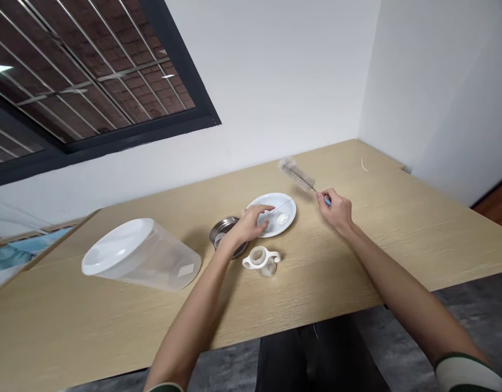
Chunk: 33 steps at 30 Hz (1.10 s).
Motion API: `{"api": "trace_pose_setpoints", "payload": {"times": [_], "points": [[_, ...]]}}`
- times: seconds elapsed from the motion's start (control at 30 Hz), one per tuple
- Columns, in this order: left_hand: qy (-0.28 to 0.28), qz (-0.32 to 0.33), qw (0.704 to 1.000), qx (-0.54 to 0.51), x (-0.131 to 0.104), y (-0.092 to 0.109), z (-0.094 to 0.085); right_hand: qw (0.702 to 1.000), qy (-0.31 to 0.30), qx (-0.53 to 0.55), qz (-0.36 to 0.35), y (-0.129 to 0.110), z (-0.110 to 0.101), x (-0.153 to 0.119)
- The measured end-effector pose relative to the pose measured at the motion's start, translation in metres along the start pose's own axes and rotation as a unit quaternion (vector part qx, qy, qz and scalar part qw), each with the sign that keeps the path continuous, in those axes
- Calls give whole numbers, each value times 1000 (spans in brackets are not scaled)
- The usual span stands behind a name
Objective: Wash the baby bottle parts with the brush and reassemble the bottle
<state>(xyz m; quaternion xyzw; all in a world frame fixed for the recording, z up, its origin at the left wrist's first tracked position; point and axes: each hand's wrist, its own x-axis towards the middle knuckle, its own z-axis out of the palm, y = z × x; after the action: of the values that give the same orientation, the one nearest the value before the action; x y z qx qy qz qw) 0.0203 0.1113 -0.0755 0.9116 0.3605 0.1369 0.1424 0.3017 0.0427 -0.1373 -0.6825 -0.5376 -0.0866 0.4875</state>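
Note:
My right hand [336,209] is closed round the blue handle of a bottle brush [297,173], whose pale bristled head points up and left above the table. Over the left part of a white plate [291,213] is my left hand [251,222], thumb and forefinger apart. A thin wire-like rod [281,205] runs from near those fingertips across the plate; whether they touch it is unclear. A small white round part [282,219] lies on the plate. My left wrist partly covers a metal bowl [224,224] with something pale inside. Nearer me stands a small clear cup with a white two-handled ring [258,256].
A large translucent plastic container [161,253] lies tilted on the wooden table [316,288] at the left. A thin white strip [364,165] lies at the far right. White walls and a barred window [112,76] rise behind the table.

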Motion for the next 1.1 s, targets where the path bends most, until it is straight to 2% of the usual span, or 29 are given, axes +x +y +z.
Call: {"api": "trace_pose_setpoints", "payload": {"times": [0.07, 0.17, 0.27, 0.37, 0.47, 0.53, 0.6, 0.67, 0.77, 0.87, 0.93, 1.0, 1.1], "points": [[-68, 30, 996, 49, 17, 6, 5, 1000, 3, 1, -6, 0, 0, 0], [-134, 61, 984, 96, 39, 7, 16, 1000, 3, 4, -10, 0, -1, 1], [-159, 70, 978, 117, 53, 4, 25, 1000, 6, 11, -13, -2, -2, 3], [-151, 58, 979, 120, 60, 3, 23, 1000, 8, 13, -13, -3, -4, 4], [-110, 41, 992, 55, 57, 1, 12, 1000, 5, 11, -8, -5, -6, 5], [-50, 20, 998, -25, 48, -3, 4, 1000, 1, 17, -9, -8, -8, 5], [28, -14, 993, -116, 32, -9, 0, 1000, -8, 23, -17, -12, -10, 4], [103, -50, 969, -219, 13, -16, 1, 999, -24, 26, -37, -16, -11, 1], [174, -87, 907, -375, -17, -25, 9, 993, -62, 33, -94, -22, -10, -5], [244, -107, 859, -437, -39, -31, 20, 979, -117, 70, -152, -25, -9, -11], [277, -114, 840, -452, -49, -32, 24, 968, -154, 96, -173, -28, -11, -15], [286, -119, 830, -463, -55, -31, 27, 959, -173, 119, -190, -32, -12, -19], [292, -127, 821, -474, -60, -28, 27, 946, -158, 148, -241, -39, -13, -26]]}}
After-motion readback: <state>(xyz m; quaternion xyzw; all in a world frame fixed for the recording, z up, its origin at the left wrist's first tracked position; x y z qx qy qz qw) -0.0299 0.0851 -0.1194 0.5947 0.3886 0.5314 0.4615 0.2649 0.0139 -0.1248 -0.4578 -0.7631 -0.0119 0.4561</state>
